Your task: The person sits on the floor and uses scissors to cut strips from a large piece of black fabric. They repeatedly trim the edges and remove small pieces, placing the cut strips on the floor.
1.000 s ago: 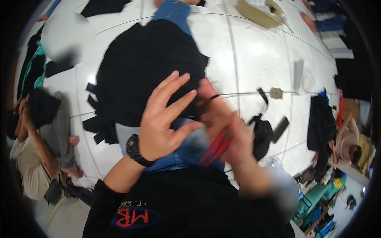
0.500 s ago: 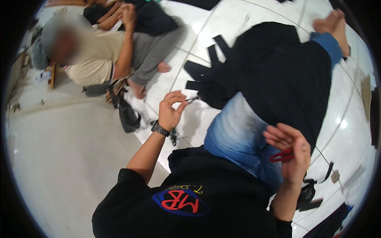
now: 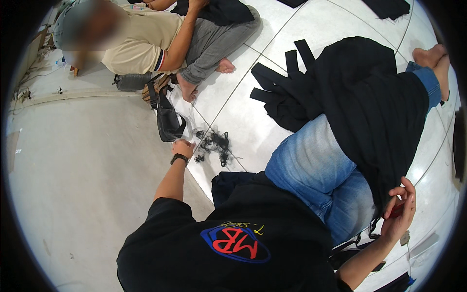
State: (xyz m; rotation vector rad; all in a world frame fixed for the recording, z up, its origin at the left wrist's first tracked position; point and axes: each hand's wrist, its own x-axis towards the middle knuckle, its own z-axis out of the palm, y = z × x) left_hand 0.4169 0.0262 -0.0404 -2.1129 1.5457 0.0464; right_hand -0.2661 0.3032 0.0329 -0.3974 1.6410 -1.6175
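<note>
Black cloth (image 3: 369,92) with several loose straps lies over my jeans-clad legs and onto the tiles. My left hand (image 3: 183,147) is low on the left, beside a loose heap of black thread scraps (image 3: 214,144). Its fingers are foreshortened, so I cannot see whether anything is in them. At the right edge of the cloth, my right hand (image 3: 401,210) keeps red thread snips (image 3: 397,211) in its palm, mostly covered by the curled fingers. The fingertips are close to the cloth; whether they touch it is unclear.
Another person (image 3: 146,46) sits cross-legged at the upper left, with dark cloth on the lap. A black bag (image 3: 169,117) lies between us. Beside my right forearm are dark straps and items (image 3: 352,258). More black cloth (image 3: 386,7) lies at the far right.
My left hand has moved from near the cloth's straps down and left, beside the thread scraps. My right hand has shifted right with the snips. The view has shifted too.
</note>
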